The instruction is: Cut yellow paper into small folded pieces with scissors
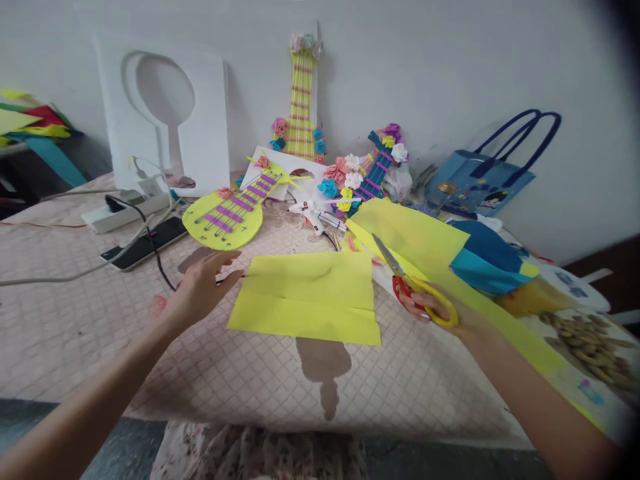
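Note:
My right hand (425,305) is closed around the handles of a pair of scissors (387,255), one loop red and the other yellow. The blades point up and to the left, over the edge of the crepe paper on the right. In front of me a creased yellow paper sheet (307,293) lies flat on the table. By its left edge is my left hand (207,283), thumb and fingers apart. A thin dark thing shows by that thumb, too small to make out.
Behind the sheet are a yellow paper lute (225,217), a glue gun (313,217) and other flowered instruments. Left of them lie a black phone (145,245), cables and a power strip (125,212). Yellow paper (410,230), peanuts (590,347) and a blue bag (480,180) occupy the right.

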Action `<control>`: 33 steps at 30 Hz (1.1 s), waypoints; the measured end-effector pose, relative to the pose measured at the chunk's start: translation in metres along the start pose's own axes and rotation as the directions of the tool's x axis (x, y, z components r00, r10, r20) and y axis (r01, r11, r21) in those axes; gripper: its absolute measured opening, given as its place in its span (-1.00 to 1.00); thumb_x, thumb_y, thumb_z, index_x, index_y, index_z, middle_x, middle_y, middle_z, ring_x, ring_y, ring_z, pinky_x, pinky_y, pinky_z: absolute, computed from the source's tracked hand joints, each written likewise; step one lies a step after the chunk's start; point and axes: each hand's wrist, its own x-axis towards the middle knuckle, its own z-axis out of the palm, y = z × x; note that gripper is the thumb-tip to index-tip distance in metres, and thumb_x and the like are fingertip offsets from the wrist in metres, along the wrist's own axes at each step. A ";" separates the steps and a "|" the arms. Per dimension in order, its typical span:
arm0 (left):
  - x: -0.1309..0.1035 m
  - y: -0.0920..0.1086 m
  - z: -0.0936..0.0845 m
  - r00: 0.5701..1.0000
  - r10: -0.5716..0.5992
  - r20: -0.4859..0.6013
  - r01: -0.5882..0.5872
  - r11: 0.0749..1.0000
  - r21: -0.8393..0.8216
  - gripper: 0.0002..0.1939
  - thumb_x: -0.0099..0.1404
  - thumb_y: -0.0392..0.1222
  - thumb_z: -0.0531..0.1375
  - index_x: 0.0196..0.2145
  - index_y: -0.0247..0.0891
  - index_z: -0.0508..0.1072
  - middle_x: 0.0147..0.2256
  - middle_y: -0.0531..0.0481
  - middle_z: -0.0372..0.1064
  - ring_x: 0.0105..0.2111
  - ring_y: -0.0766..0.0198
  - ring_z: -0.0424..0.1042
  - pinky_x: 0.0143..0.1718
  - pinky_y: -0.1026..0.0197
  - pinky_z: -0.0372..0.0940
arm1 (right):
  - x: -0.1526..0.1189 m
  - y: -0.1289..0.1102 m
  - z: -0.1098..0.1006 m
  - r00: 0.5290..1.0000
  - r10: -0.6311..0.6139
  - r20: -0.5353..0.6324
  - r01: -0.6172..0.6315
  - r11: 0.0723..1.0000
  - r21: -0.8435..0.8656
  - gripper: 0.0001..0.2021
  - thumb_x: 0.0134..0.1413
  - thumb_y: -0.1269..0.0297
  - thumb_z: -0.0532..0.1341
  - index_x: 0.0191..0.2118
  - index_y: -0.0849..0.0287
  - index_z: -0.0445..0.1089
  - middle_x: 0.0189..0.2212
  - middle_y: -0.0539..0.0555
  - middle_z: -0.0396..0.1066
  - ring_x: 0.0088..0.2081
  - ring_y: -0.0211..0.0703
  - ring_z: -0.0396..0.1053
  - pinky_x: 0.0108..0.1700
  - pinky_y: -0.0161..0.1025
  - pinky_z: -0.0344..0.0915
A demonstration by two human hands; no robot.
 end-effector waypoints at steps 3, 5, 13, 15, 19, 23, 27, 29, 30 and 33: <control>0.020 0.001 0.004 0.987 -0.018 0.160 0.013 1.000 0.028 -0.51 0.22 0.05 0.06 0.02 -0.29 0.30 -0.09 -0.20 0.40 -0.21 0.13 0.44 -0.23 0.12 0.35 | -0.008 0.006 0.013 0.993 0.114 0.017 -0.115 0.989 0.089 -0.69 0.01 -0.03 0.15 -0.33 0.14 0.25 -0.63 -0.10 0.05 -0.68 -0.39 -0.06 -0.69 -0.37 -0.03; 0.031 0.001 0.008 0.966 -0.052 0.255 0.051 0.999 0.008 -0.46 0.22 0.06 0.05 0.06 -0.31 0.25 -0.09 -0.23 0.40 -0.27 0.16 0.46 -0.27 0.14 0.35 | -0.016 0.011 0.018 0.989 0.145 -0.006 -0.145 0.987 0.066 -0.71 0.04 -0.02 0.13 -0.32 0.13 0.24 -0.63 -0.11 0.07 -0.68 -0.39 -0.03 -0.68 -0.38 -0.02; 0.019 0.028 0.007 0.991 0.116 0.068 -0.125 0.981 0.148 -0.49 0.25 0.02 0.02 0.06 -0.33 0.25 -0.01 -0.25 0.32 -0.04 0.02 0.33 -0.05 0.03 0.21 | -0.056 0.018 0.020 0.990 -0.002 -0.142 -0.059 0.905 -0.421 -0.67 -0.09 0.14 0.27 -0.19 0.09 0.23 -0.38 0.01 0.33 -0.36 -0.16 0.35 -0.33 -0.22 0.34; 0.006 0.032 -0.002 0.987 0.076 0.138 -0.091 0.990 0.107 -0.58 0.26 0.03 0.01 -0.04 -0.27 0.33 -0.14 -0.15 0.41 -0.21 0.13 0.42 -0.20 0.14 0.27 | -0.065 0.023 0.021 0.987 0.004 -0.160 -0.084 0.865 -0.495 -0.57 -0.10 0.14 0.28 -0.08 0.10 0.21 -0.22 0.10 0.38 -0.21 -0.04 0.39 -0.20 -0.14 0.37; -0.022 0.023 -0.018 0.945 -0.111 0.307 0.051 0.979 0.197 -0.68 0.24 0.09 0.01 -0.33 -0.17 0.40 -0.47 0.02 0.41 -0.48 0.21 0.39 -0.46 0.20 0.20 | -0.071 0.036 0.027 0.985 -0.007 -0.175 -0.093 0.823 -0.561 -0.41 -0.13 0.10 0.30 0.04 0.11 0.15 0.02 0.21 0.31 0.01 0.11 0.32 -0.02 -0.03 0.33; -0.041 0.013 -0.012 0.941 -0.181 0.285 0.165 0.983 0.078 -0.59 0.22 0.13 0.02 -0.10 -0.19 0.28 -0.35 -0.03 0.42 -0.42 0.20 0.42 -0.41 0.19 0.27 | -0.065 0.042 0.034 0.986 -0.017 -0.165 -0.079 0.824 -0.560 -0.40 -0.15 0.08 0.31 0.05 0.09 0.16 0.07 0.22 0.28 0.03 0.11 0.31 0.01 -0.01 0.31; -0.041 0.016 0.013 0.971 -0.193 0.142 0.200 0.979 -0.035 -0.51 0.20 0.09 0.06 0.00 -0.22 0.17 -0.32 -0.02 0.38 -0.45 0.25 0.40 -0.40 0.19 0.29 | -0.056 0.038 0.040 0.987 -0.020 -0.159 -0.069 0.843 -0.534 -0.43 -0.15 0.12 0.30 0.03 0.09 0.18 0.06 0.22 0.29 0.04 0.11 0.31 0.00 -0.01 0.32; -0.037 0.019 0.024 0.978 -0.196 0.072 0.200 0.978 -0.059 -0.48 0.16 0.04 0.11 0.02 -0.22 0.14 -0.37 0.02 0.36 -0.46 0.27 0.39 -0.40 0.21 0.28 | -0.055 0.035 0.042 0.986 -0.027 -0.167 -0.071 0.832 -0.550 -0.44 -0.15 0.11 0.30 0.01 0.10 0.19 0.04 0.21 0.30 0.01 0.10 0.33 -0.02 -0.02 0.33; -0.035 0.020 0.028 0.979 -0.197 0.042 0.200 0.978 -0.067 -0.47 0.14 0.00 0.13 0.02 -0.22 0.13 -0.41 0.06 0.34 -0.47 0.28 0.38 -0.41 0.22 0.28 | -0.055 0.033 0.043 0.984 -0.033 -0.176 -0.074 0.820 -0.567 -0.46 -0.15 0.11 0.30 0.00 0.10 0.20 0.03 0.21 0.31 0.00 0.09 0.34 -0.02 -0.03 0.33; -0.031 0.021 0.032 0.976 -0.215 -0.009 0.213 0.972 -0.102 -0.48 0.10 -0.09 0.16 0.00 -0.21 0.13 -0.49 0.12 0.28 -0.51 0.30 0.35 -0.42 0.23 0.28 | -0.058 0.026 0.042 0.976 -0.051 -0.210 -0.095 0.769 -0.632 -0.49 -0.15 0.08 0.30 -0.05 0.12 0.21 -0.04 0.19 0.35 -0.07 0.05 0.37 -0.05 -0.05 0.33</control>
